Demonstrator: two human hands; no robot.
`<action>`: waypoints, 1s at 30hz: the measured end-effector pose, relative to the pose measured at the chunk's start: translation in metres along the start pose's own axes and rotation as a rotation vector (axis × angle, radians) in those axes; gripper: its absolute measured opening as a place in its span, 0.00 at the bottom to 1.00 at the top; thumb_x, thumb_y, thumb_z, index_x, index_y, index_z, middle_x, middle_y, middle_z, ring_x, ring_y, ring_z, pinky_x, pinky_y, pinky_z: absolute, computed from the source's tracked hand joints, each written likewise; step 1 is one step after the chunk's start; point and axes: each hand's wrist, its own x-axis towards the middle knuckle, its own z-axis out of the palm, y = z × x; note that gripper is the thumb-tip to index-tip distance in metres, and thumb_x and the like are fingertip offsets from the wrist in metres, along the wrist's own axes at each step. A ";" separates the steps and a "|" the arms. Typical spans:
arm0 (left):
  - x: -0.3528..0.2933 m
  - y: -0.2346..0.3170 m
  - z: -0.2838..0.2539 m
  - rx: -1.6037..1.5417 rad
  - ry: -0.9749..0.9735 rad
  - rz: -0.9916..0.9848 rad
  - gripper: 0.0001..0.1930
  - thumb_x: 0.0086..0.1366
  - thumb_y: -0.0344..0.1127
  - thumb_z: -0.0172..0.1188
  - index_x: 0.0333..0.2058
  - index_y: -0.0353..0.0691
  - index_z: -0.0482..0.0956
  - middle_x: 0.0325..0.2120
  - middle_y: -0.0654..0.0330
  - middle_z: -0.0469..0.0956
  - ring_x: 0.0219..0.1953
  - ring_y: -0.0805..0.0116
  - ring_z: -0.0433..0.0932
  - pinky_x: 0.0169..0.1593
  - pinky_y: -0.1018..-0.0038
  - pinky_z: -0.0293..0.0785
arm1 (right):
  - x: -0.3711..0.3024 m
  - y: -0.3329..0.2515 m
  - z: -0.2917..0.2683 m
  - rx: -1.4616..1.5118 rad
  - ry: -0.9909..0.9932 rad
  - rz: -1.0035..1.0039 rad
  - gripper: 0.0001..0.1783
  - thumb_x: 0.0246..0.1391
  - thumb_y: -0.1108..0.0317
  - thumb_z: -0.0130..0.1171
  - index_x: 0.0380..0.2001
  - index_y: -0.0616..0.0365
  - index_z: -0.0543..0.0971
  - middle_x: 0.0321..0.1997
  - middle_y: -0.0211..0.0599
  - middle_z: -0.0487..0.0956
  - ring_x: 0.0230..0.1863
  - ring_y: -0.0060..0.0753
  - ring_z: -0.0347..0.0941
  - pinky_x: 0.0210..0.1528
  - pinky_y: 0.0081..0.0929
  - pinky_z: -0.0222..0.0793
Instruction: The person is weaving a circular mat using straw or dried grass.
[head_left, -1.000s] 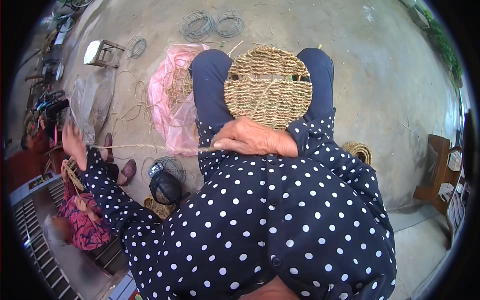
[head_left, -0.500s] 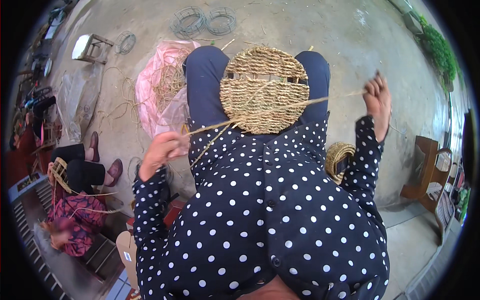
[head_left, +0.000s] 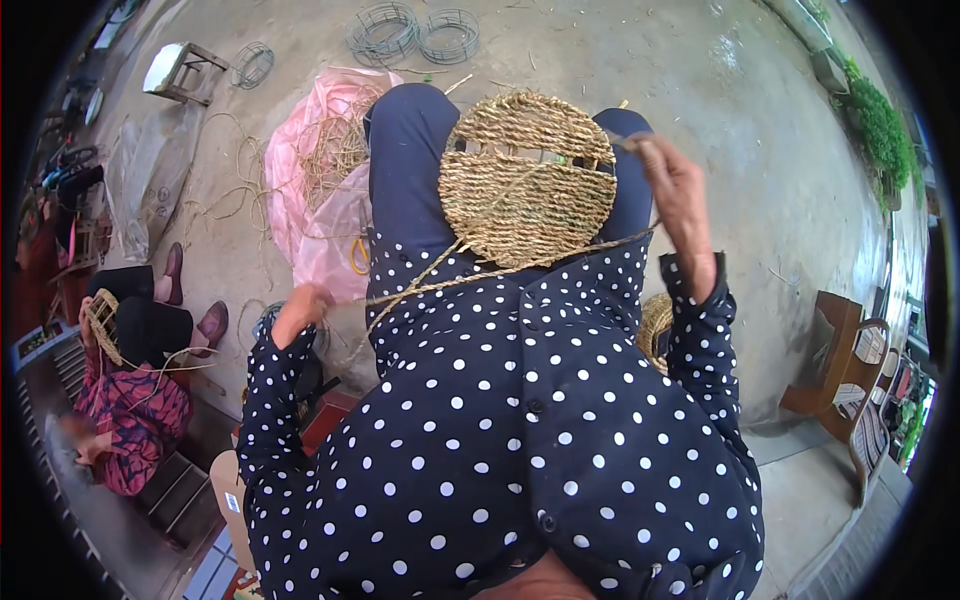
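A round woven straw mat (head_left: pixel 525 205) lies on my lap across both thighs. An open slot in its upper part shows the bare ribs. My left hand (head_left: pixel 298 314) is out to the left of my lap, its fingers closed on a twisted straw cord (head_left: pixel 440 287). The cord runs rightward below the mat's near edge, and a second strand crosses it near the left. My right hand (head_left: pixel 678 190) is raised beside the mat's right edge, fingers pinched, with a thin length of the cord at the fingertips; motion blurs the fingertips a little.
Loose straw cord spills from a pink plastic bag (head_left: pixel 290 190) left of my knees. Wire rings (head_left: pixel 383 35) and a small stool (head_left: pixel 185 75) stand farther off. A seated person (head_left: pixel 135 420) handles a woven frame at left. A wooden chair (head_left: pixel 830 350) is at right.
My right hand has swung inward from the far right to the mat's right edge. The cord, taut across the mat before, now sags below it. My left hand has shifted slightly left.
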 end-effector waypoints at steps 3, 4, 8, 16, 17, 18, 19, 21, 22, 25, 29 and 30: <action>0.026 0.052 -0.024 0.233 0.723 0.257 0.14 0.56 0.23 0.55 0.43 0.34 0.78 0.40 0.45 0.78 0.46 0.44 0.76 0.52 0.59 0.71 | -0.009 -0.014 0.014 -0.239 -0.201 -0.124 0.11 0.62 0.65 0.56 0.33 0.61 0.82 0.24 0.37 0.80 0.26 0.24 0.76 0.31 0.25 0.70; 0.031 0.089 -0.039 0.157 0.749 0.287 0.15 0.57 0.23 0.56 0.45 0.35 0.78 0.42 0.46 0.77 0.48 0.46 0.75 0.54 0.61 0.70 | -0.014 -0.014 0.015 -0.241 -0.201 -0.123 0.11 0.62 0.65 0.56 0.33 0.61 0.82 0.24 0.37 0.80 0.26 0.24 0.76 0.31 0.25 0.70; 0.043 0.206 -0.056 0.044 0.887 0.466 0.16 0.57 0.22 0.57 0.45 0.35 0.77 0.46 0.50 0.77 0.52 0.50 0.73 0.58 0.63 0.67 | -0.022 -0.013 0.012 -0.199 0.008 -0.127 0.08 0.60 0.68 0.58 0.32 0.62 0.81 0.24 0.40 0.80 0.25 0.26 0.76 0.30 0.24 0.70; 0.059 0.313 -0.016 0.144 0.961 0.872 0.16 0.57 0.25 0.60 0.45 0.36 0.77 0.45 0.55 0.75 0.53 0.55 0.72 0.57 0.62 0.67 | -0.030 0.020 0.016 -0.173 0.215 0.017 0.09 0.60 0.67 0.59 0.31 0.62 0.81 0.23 0.36 0.80 0.24 0.21 0.72 0.29 0.23 0.68; 0.061 0.321 -0.011 0.146 0.949 0.885 0.16 0.56 0.25 0.60 0.45 0.36 0.77 0.46 0.56 0.75 0.53 0.55 0.71 0.58 0.61 0.66 | -0.030 0.023 0.016 -0.126 0.229 0.061 0.10 0.60 0.66 0.60 0.30 0.62 0.81 0.23 0.35 0.80 0.24 0.20 0.71 0.28 0.23 0.68; 0.062 0.328 -0.006 0.149 0.937 0.898 0.16 0.56 0.25 0.60 0.45 0.37 0.77 0.47 0.56 0.74 0.54 0.56 0.71 0.59 0.61 0.65 | -0.032 0.022 0.016 -0.125 0.228 0.064 0.10 0.60 0.66 0.60 0.30 0.62 0.81 0.23 0.35 0.80 0.24 0.20 0.71 0.28 0.23 0.68; 0.063 0.331 -0.002 0.157 0.884 0.887 0.22 0.53 0.25 0.64 0.50 0.40 0.76 0.52 0.55 0.72 0.57 0.54 0.68 0.61 0.59 0.63 | -0.034 0.018 0.018 -0.157 0.218 0.056 0.10 0.60 0.66 0.60 0.30 0.62 0.81 0.23 0.36 0.80 0.23 0.20 0.71 0.28 0.24 0.68; 0.063 0.341 0.006 0.195 0.859 0.864 0.24 0.53 0.27 0.65 0.52 0.41 0.75 0.54 0.55 0.70 0.59 0.54 0.66 0.63 0.57 0.59 | -0.036 0.021 0.019 -0.234 0.233 -0.005 0.09 0.58 0.66 0.62 0.29 0.60 0.81 0.24 0.39 0.79 0.23 0.28 0.74 0.28 0.26 0.69; 0.063 0.344 0.008 0.233 0.838 0.841 0.26 0.53 0.29 0.66 0.53 0.43 0.74 0.56 0.55 0.68 0.61 0.54 0.64 0.65 0.56 0.56 | -0.037 0.018 0.018 -0.230 0.231 -0.001 0.09 0.58 0.66 0.62 0.29 0.60 0.81 0.24 0.39 0.79 0.23 0.28 0.74 0.28 0.26 0.69; 0.068 0.346 0.015 0.281 0.780 0.826 0.30 0.53 0.35 0.67 0.57 0.48 0.72 0.60 0.55 0.64 0.64 0.54 0.59 0.68 0.51 0.48 | -0.039 0.013 0.014 -0.462 0.156 -0.236 0.05 0.53 0.68 0.64 0.29 0.56 0.80 0.27 0.41 0.80 0.29 0.47 0.78 0.30 0.32 0.72; 0.072 0.347 0.022 0.326 0.714 0.812 0.33 0.53 0.40 0.68 0.59 0.51 0.70 0.63 0.54 0.60 0.67 0.53 0.55 0.68 0.47 0.45 | -0.043 0.017 0.009 -0.515 0.125 -0.227 0.05 0.53 0.67 0.64 0.29 0.56 0.80 0.27 0.40 0.80 0.28 0.45 0.78 0.30 0.33 0.72; 0.073 0.346 0.024 0.327 0.712 0.810 0.33 0.53 0.40 0.68 0.59 0.51 0.70 0.63 0.54 0.60 0.67 0.53 0.55 0.68 0.47 0.45 | -0.043 0.016 0.008 -0.512 0.111 -0.221 0.05 0.53 0.67 0.64 0.29 0.56 0.80 0.27 0.39 0.80 0.28 0.45 0.78 0.30 0.33 0.72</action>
